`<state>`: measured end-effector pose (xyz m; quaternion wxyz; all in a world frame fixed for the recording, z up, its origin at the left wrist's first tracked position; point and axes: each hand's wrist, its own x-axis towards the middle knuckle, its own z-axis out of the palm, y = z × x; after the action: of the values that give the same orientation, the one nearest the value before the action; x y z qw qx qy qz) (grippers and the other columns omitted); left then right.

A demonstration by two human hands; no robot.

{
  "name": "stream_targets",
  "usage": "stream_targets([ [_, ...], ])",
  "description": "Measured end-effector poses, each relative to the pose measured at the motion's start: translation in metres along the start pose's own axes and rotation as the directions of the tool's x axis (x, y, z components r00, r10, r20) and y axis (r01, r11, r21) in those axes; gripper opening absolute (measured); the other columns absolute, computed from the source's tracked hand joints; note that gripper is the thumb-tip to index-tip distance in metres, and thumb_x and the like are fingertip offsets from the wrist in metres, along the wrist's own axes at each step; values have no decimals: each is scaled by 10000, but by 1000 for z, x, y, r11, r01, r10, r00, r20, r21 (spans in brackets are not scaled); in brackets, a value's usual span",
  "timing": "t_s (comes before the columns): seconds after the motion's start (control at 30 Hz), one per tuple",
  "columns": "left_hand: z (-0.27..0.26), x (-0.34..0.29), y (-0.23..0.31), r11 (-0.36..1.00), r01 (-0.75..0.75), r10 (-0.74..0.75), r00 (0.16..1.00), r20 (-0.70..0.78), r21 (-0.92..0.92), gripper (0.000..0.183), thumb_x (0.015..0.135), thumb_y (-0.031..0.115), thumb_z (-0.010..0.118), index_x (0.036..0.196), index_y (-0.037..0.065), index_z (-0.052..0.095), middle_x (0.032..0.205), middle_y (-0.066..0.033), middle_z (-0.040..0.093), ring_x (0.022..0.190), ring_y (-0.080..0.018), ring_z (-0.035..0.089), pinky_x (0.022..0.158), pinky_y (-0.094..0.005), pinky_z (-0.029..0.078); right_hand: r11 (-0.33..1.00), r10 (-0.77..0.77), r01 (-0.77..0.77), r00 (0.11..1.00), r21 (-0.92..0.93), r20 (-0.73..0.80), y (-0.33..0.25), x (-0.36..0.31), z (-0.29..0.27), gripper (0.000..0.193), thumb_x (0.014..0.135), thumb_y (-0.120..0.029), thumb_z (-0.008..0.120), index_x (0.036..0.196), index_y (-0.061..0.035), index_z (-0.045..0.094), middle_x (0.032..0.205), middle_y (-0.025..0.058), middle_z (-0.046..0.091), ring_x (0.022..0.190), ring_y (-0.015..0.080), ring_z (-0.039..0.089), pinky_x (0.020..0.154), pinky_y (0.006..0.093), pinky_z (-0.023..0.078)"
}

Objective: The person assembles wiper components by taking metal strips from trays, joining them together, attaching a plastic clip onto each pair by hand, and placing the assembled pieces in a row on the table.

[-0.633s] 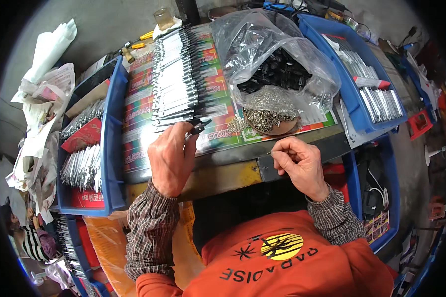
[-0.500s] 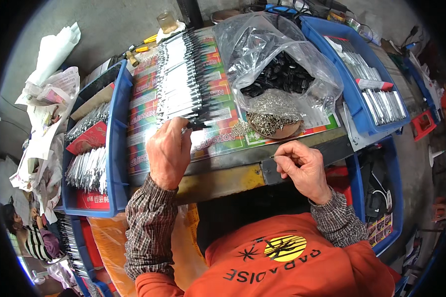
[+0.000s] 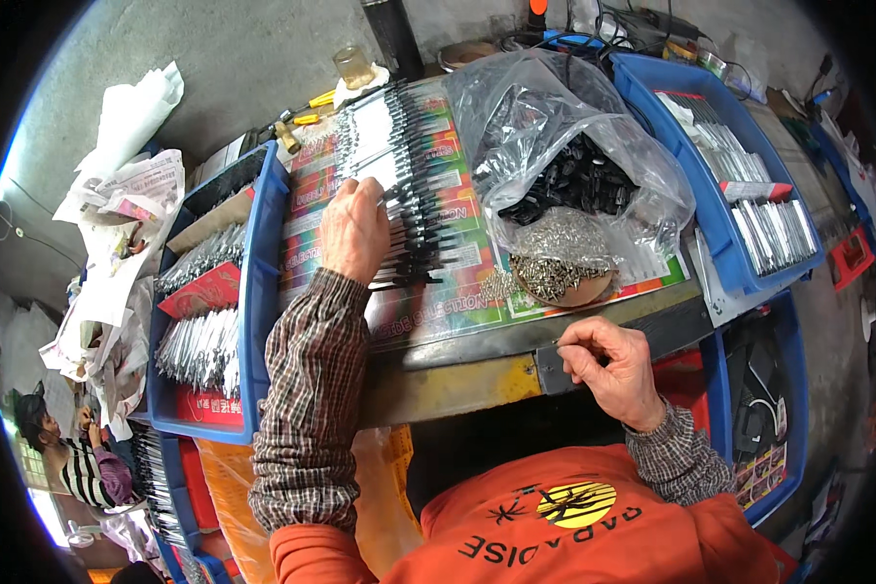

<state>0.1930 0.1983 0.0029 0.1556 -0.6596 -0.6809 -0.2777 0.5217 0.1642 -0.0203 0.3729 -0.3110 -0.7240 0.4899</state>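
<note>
My left hand (image 3: pixel 354 230) rests over a long row of thin silver-white strips with black ends (image 3: pixel 368 131), laid side by side on the workbench. Its fingers curl down onto the row, and whatever the tips grip is hidden beneath them. Just off the bench's front edge, my right hand (image 3: pixel 613 368) is closed in a pinch; a tiny dark bit shows at the fingertips, too small to name. Beyond it, small metal pins (image 3: pixel 560 276) lie heaped on a round brown dish (image 3: pixel 586 290). A clear plastic bag (image 3: pixel 501 97) behind them spills black plastic parts (image 3: pixel 579 180).
A blue bin (image 3: pixel 253 321) of bundled strips stands left of the row, and another blue bin (image 3: pixel 642 92) at the right. Papers (image 3: pixel 117 234) hang at far left. A glass jar (image 3: pixel 353 66) stands at the back. Another person (image 3: pixel 92 467) sits far left.
My left hand has moved away from me along the row, off its near end, uncovering more black ends. My right hand stays pinched in nearly the same place. The whole view has shifted slightly.
</note>
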Motion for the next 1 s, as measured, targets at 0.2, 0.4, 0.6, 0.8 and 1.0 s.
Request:
stream_targets([
  [0.2, 20, 21, -19, 994, 102, -103, 994, 28, 47, 141, 763, 44, 627, 891, 33, 569, 884, -187, 576, 821, -390, 603, 716, -468, 487, 998, -31, 32, 999, -49, 11, -2, 1, 0, 72, 833, -24, 663, 878, 3, 614, 704, 42, 605, 552, 83, 558, 499, 230, 435],
  [0.4, 29, 38, -30, 990, 137, -138, 990, 32, 46, 149, 764, 67, 649, 904, 50, 602, 886, -173, 592, 821, -376, 607, 718, -465, 489, 997, -57, 59, 998, -51, 39, -5, 2, -2, 92, 812, -1, 681, 882, 5, 620, 742, 58, 625, 548, 102, 560, 488, 243, 440],
  [0.6, 43, 60, -37, 990, 130, -131, 991, 24, 47, 135, 777, 80, 650, 907, 65, 617, 880, -156, 608, 827, -369, 614, 718, -457, 492, 986, -130, 136, 990, -101, 62, -4, 4, -3, 132, 782, 24, 691, 881, 3, 608, 742, 71, 632, 544, 151, 571, 482, 266, 441],
  [0.8, 51, 90, -48, 982, 153, -154, 988, -1, 108, 120, 768, 87, 655, 881, 46, 658, 843, -189, 654, 835, -364, 635, 747, -434, 489, 973, -164, 180, 979, -143, 118, -7, 5, -6, 168, 766, 23, 693, 896, -12, 593, 755, 109, 642, 599, 253, 628, 532, 327, 488],
  [1.0, 68, 118, -63, 978, 149, -149, 989, -6, 148, 130, 758, 91, 667, 885, 68, 690, 831, -187, 670, 808, -355, 653, 738, -436, 503, 967, -169, 189, 977, -171, 127, -8, 8, -8, 179, 753, 7, 714, 885, -17, 595, 732, 104, 637, 606, 265, 630, 538, 336, 495],
])
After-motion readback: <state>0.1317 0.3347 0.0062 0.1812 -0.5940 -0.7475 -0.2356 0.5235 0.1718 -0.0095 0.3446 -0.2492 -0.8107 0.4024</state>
